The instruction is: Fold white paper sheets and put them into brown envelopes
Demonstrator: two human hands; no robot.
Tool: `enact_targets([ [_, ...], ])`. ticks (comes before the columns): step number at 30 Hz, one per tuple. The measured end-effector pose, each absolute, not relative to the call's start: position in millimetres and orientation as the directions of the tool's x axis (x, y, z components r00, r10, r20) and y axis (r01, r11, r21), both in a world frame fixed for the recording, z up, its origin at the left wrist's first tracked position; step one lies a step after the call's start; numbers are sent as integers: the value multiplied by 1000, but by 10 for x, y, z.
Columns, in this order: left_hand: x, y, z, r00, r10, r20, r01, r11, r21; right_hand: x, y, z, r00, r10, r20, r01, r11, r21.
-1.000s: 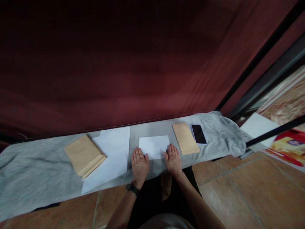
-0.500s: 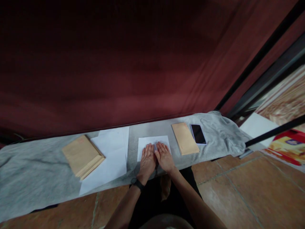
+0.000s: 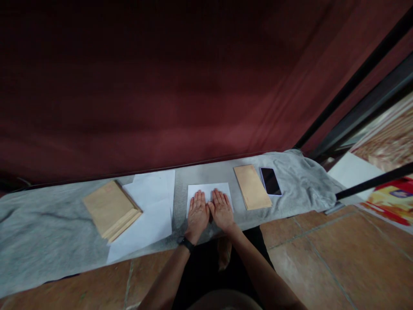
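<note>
A white folded-looking paper (image 3: pixel 208 188) lies on the grey cloth in front of me. My left hand (image 3: pixel 198 213) rests flat on its left part, fingers stretched out. On the right part, my right hand (image 3: pixel 222 211) lies flat too, its fingers extended and the thumbs close to each other. The palms hide the paper's lower middle. To the right lies a brown envelope (image 3: pixel 252 187). A stack of brown envelopes (image 3: pixel 111 209) sits at the left, partly over white sheets (image 3: pixel 151 211).
A phone (image 3: pixel 271 181) with a dark screen lies right of the single envelope. The narrow grey cloth-covered surface (image 3: pixel 41 232) runs along a dark red wall (image 3: pixel 180 107). Black bars and a printed panel (image 3: pixel 393 198) stand at the right, above the tiled floor (image 3: pixel 322 258).
My two hands have moved slightly apart on the paper, the left one to the left and the right one to the right. The camera view has shifted a little.
</note>
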State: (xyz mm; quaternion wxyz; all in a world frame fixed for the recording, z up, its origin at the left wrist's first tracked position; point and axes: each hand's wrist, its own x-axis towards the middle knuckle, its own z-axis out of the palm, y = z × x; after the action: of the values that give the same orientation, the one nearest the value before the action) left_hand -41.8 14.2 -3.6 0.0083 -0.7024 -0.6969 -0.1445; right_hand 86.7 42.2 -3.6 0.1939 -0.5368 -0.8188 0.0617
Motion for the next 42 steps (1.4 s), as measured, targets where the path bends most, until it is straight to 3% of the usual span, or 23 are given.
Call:
enact_targets([
  [9, -490, 110, -64, -133, 947, 293, 977, 76, 198, 917, 442, -139, -278, 912, 300, 890, 363, -277],
  [19, -546, 56, -65, -244, 901, 359, 960, 172, 221, 1045, 431, -128, -205, 946, 253, 923, 273, -272],
  [28, -605, 16, -78, -299, 865, 404, 944, 207, 257, 1170, 388, -170, -128, 946, 299, 922, 225, -316],
  [32, -611, 60, -41, -228, 886, 405, 957, 126, 263, 1173, 403, -147, -148, 946, 289, 919, 240, -314],
  [37, -514, 202, 11, 22, 963, 268, 972, -83, 220, 1072, 498, -29, -350, 899, 263, 848, 423, -319],
  [42, -465, 323, -8, 105, 978, 181, 967, -142, 209, 952, 619, 38, -472, 850, 234, 788, 526, -321],
])
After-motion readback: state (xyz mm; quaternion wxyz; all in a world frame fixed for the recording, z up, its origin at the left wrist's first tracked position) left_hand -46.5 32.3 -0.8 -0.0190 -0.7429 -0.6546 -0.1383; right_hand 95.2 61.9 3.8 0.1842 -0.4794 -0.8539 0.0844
